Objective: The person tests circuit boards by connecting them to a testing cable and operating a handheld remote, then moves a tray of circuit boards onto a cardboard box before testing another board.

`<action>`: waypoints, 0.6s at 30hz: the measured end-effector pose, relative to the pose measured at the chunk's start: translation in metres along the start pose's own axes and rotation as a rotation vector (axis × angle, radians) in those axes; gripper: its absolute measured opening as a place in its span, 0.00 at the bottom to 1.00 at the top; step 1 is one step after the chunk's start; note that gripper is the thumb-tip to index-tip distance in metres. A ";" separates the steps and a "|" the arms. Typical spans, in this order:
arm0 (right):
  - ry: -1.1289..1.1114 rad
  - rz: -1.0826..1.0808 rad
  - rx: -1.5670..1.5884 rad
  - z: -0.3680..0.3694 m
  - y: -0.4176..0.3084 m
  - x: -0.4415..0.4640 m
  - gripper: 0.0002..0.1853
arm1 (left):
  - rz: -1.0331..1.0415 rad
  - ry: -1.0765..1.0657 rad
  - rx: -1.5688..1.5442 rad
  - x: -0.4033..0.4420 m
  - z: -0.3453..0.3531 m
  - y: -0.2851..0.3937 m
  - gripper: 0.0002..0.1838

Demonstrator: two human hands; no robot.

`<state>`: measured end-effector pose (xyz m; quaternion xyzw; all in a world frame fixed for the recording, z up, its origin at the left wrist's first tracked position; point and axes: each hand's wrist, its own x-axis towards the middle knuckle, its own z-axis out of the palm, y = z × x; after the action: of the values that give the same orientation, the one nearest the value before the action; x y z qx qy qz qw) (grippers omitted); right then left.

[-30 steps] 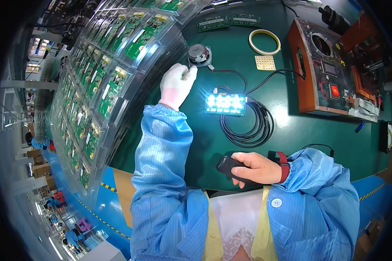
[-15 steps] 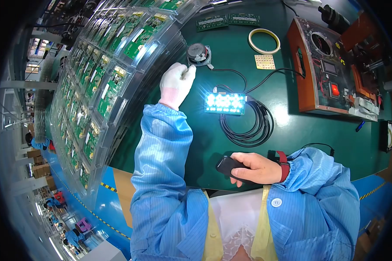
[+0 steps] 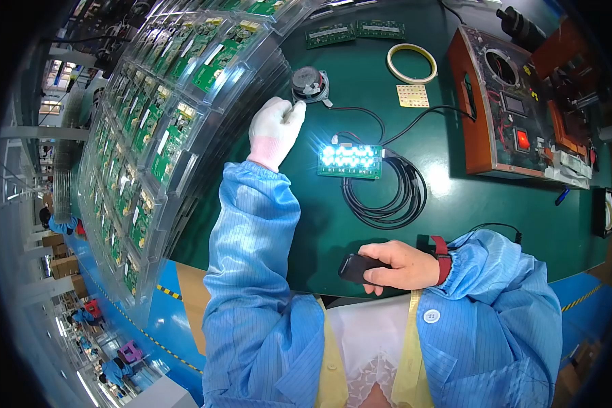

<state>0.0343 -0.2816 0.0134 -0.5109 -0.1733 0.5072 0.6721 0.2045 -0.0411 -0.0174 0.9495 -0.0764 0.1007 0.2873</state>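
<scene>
My left hand (image 3: 277, 129), in a white glove, lies by the tray stack with its fingers curled closed. Its fingertips are right at the lower edge of a round speaker (image 3: 309, 83); whether they grip anything is hidden. Bare, with a red wrist strap (image 3: 443, 262), my right hand (image 3: 406, 264) is closed around a small black remote control (image 3: 356, 268) near the front of the table. Between the hands, a green circuit board (image 3: 350, 162) with brightly lit white LEDs rests partly over a coil of black cable (image 3: 415, 197). A thin wire links board and speaker.
Tall stacked clear trays (image 3: 183, 102) of green boards rise at left. An orange-sided test box (image 3: 479, 115) with a red switch stands right. Two circuit boards (image 3: 330, 35), a tape roll (image 3: 413, 62) and a sticker sheet (image 3: 413, 96) lie on the green table (image 3: 272, 231).
The board's light pattern differs: its lower row is dimmer now, while the upper LEDs stay bright. The remote control has tilted slightly in my right hand. My left hand stays put.
</scene>
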 end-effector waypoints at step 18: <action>0.027 -0.043 -0.002 0.002 0.001 0.000 0.07 | 0.021 0.000 0.016 0.000 -0.001 0.001 0.23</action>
<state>0.0328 -0.2808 0.0133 -0.5146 -0.1755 0.4856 0.6845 0.2047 -0.0416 -0.0164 0.9508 -0.0854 0.1045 0.2788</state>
